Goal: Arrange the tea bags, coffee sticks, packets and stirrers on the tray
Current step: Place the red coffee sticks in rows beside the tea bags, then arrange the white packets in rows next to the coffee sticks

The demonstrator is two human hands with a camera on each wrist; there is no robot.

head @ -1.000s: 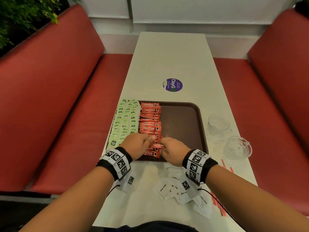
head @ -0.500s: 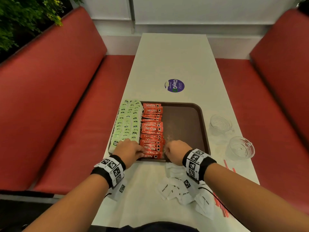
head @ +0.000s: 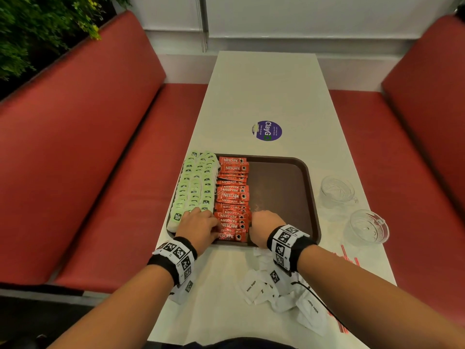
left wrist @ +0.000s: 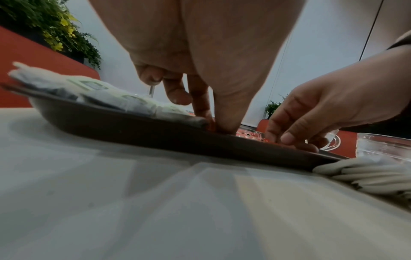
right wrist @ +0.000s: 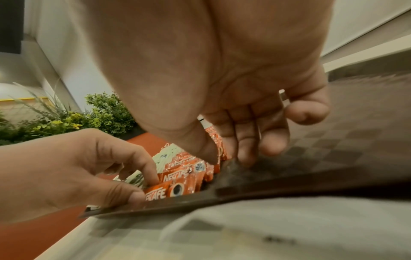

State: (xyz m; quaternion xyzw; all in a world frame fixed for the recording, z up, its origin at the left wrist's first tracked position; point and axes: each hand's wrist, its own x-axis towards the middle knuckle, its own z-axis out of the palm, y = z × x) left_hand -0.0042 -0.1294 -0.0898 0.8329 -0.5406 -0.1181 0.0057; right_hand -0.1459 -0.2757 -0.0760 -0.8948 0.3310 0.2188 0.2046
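A brown tray (head: 281, 192) holds a column of green tea bags (head: 196, 187) on its left and a column of red coffee sticks (head: 232, 195) beside it. My left hand (head: 201, 225) is at the near left end of the sticks; in the right wrist view its thumb and index finger (right wrist: 151, 176) pinch the left end of the nearest coffee stick (right wrist: 175, 189). My right hand (head: 263, 222) stands at the sticks' right ends, thumb and straight fingers (right wrist: 244, 149) pointing down onto the tray floor. White sugar packets (head: 261, 289) and red stirrers (head: 348, 259) lie on the table.
Two glass cups (head: 337, 190) (head: 367, 227) stand right of the tray. A purple round sticker (head: 267, 131) is on the white table (head: 264, 91) beyond it. Red bench seats (head: 100, 172) flank the table. The tray's right half is bare.
Both hands have slid toward me along the column of coffee sticks, from its middle to its near end. The sticks now sit in a tighter column.
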